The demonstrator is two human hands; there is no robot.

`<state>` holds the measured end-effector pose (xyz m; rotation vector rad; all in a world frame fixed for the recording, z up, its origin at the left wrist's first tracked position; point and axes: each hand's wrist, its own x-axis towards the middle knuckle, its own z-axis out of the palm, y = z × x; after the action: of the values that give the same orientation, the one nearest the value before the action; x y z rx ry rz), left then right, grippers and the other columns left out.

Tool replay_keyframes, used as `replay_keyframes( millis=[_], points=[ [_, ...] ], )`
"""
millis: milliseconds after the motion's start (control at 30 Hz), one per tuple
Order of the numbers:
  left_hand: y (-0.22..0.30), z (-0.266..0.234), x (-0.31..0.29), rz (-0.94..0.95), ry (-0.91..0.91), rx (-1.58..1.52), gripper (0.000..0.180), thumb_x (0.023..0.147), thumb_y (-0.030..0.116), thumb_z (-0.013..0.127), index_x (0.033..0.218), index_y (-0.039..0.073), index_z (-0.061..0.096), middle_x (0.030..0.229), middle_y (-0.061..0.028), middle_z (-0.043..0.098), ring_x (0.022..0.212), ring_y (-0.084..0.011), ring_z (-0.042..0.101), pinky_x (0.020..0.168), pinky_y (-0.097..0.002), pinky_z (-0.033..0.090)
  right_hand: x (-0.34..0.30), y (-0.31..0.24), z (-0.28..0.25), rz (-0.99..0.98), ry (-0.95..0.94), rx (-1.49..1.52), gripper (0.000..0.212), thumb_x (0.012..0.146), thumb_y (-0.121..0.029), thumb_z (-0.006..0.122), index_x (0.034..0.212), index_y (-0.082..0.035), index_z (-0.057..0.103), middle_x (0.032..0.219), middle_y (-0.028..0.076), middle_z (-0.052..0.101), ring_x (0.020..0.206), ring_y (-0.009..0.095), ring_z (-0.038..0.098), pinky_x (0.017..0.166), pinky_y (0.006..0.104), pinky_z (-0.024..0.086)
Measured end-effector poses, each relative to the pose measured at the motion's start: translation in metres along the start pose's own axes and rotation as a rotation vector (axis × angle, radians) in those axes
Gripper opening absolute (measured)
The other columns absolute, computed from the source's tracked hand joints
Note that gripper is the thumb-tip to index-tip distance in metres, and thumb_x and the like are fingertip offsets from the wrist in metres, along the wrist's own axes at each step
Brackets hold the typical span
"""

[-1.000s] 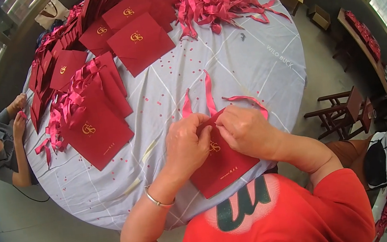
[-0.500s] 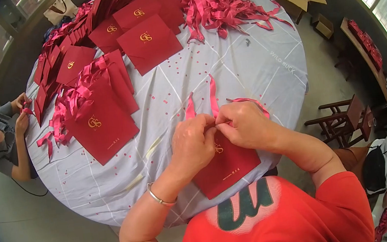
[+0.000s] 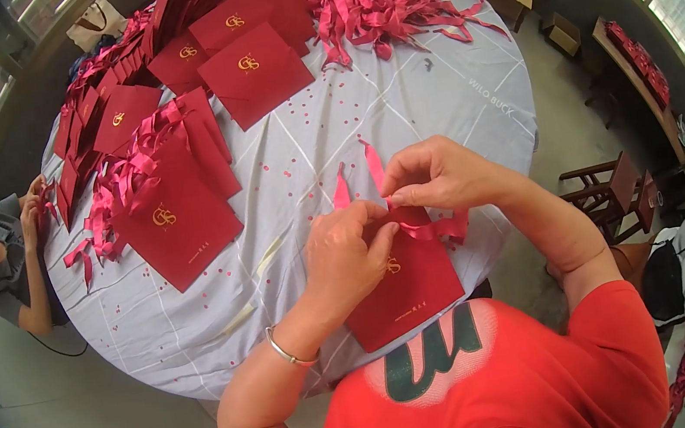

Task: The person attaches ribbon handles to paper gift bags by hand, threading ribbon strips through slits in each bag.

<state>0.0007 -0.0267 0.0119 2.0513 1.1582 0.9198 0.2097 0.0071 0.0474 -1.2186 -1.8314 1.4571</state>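
Note:
A flat red paper bag [image 3: 399, 302] with a gold emblem lies in front of me at the table's near edge. My left hand [image 3: 348, 253] is closed on its top edge, thumb over the front. Just to the right, my right hand [image 3: 443, 178] pinches a pink ribbon [image 3: 374, 161] between thumb and fingertips, slightly above the bag's top. A ribbon strip [image 3: 437, 229] hangs in a curve across the bag's upper right corner. Another ribbon end [image 3: 341, 188] sticks up beyond my left fingers. Whether my left fingers also hold ribbon is hidden.
Red bags with ribbons [image 3: 185, 214] lie to the left, more bags [image 3: 255, 73] beyond them. A heap of pink ribbons [image 3: 383, 7] covers the far side. Small red paper dots dot the tablecloth [image 3: 398, 110]. A person [image 3: 2, 249] works at left; a wooden chair [image 3: 615, 189] stands right.
Both hands were pinching together at the bag's top. My right hand has moved up and right, away from the left. The ribbon strip now curves over the bag's front corner.

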Motion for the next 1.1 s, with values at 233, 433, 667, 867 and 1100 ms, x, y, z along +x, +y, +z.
replay_keyframes(
  millis=[233,433,667,867,1100],
  points=[
    [0.004,0.009,-0.011,0.244,0.134,0.153,0.019,0.073,0.008,0.078,0.086,0.008,0.064,0.075,-0.0056,0.066,0.068,-0.0255,0.062,0.066,-0.037,0.044,0.011,-0.016,-0.01,-0.007,-0.361,-0.222,0.015,0.09,-0.006,0.063,0.102,0.002,0.068,0.088,0.004,0.071,0.077,0.008,0.063,0.071,0.0258,0.052],
    [0.017,0.008,-0.011,0.404,0.173,0.245,0.02,0.073,0.007,0.078,0.085,0.008,0.062,0.07,-0.0053,0.061,0.064,-0.024,0.059,0.062,-0.0371,0.04,0.033,-0.01,-0.019,0.184,-0.603,-0.018,0.02,0.087,-0.003,0.066,0.106,0.002,0.069,0.09,0.006,0.073,0.08,0.011,0.066,0.076,0.0256,0.052],
    [0.015,0.011,-0.018,0.321,0.177,0.265,0.019,0.076,0.01,0.077,0.089,0.007,0.063,0.07,-0.0076,0.062,0.062,-0.027,0.06,0.059,-0.038,0.043,0.043,-0.006,-0.008,0.364,-0.562,0.009,0.02,0.077,0.003,0.072,0.097,0.004,0.07,0.087,0.007,0.072,0.079,0.011,0.067,0.075,0.0242,0.053],
    [0.01,0.007,-0.013,0.094,0.067,-0.049,0.014,0.079,0.01,0.074,0.087,0.006,0.062,0.069,-0.0107,0.067,0.063,-0.0319,0.065,0.055,-0.0409,0.049,0.031,0.011,0.007,0.407,-0.205,0.258,0.015,0.072,0.006,0.073,0.086,0.001,0.069,0.082,0.008,0.071,0.073,0.014,0.067,0.071,0.0265,0.054],
    [0.007,0.011,-0.013,0.014,0.015,-0.041,0.013,0.081,0.012,0.072,0.086,0.007,0.062,0.071,-0.01,0.069,0.064,-0.0305,0.067,0.057,-0.0407,0.05,0.069,0.041,-0.019,0.109,0.181,0.102,0.013,0.078,0.002,0.071,0.09,0.001,0.069,0.083,0.008,0.071,0.074,0.012,0.066,0.068,0.0248,0.053]
  ],
)
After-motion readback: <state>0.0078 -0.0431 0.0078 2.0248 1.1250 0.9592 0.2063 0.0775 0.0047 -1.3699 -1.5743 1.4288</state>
